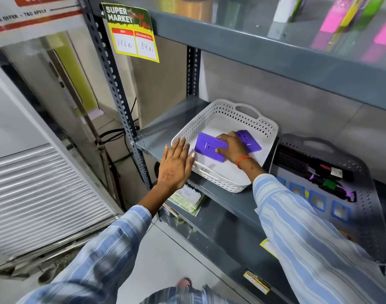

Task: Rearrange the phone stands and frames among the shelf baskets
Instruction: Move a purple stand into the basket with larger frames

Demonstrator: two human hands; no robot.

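Observation:
A white perforated basket (249, 119) sits on the grey middle shelf (165, 130). Inside it lie two flat purple phone stands. My right hand (231, 148) rests on top of the nearer purple phone stand (207, 148), fingers curled over its right end. The second purple stand (249, 141) lies just behind my hand, partly hidden. My left hand (176, 165) lies flat with fingers spread against the basket's front left corner. To the right, a dark grey basket (363, 202) holds blue frames (317, 202) and dark hair brushes (297, 163).
The upper shelf (275, 53) overhangs the baskets and carries pink, yellow and green packs (350, 14). A slotted steel upright (113, 71) with a yellow price card (132, 40) stands at the left. Paper cards (187, 200) lie on the lower shelf. A ribbed white cabinet (34, 194) is at far left.

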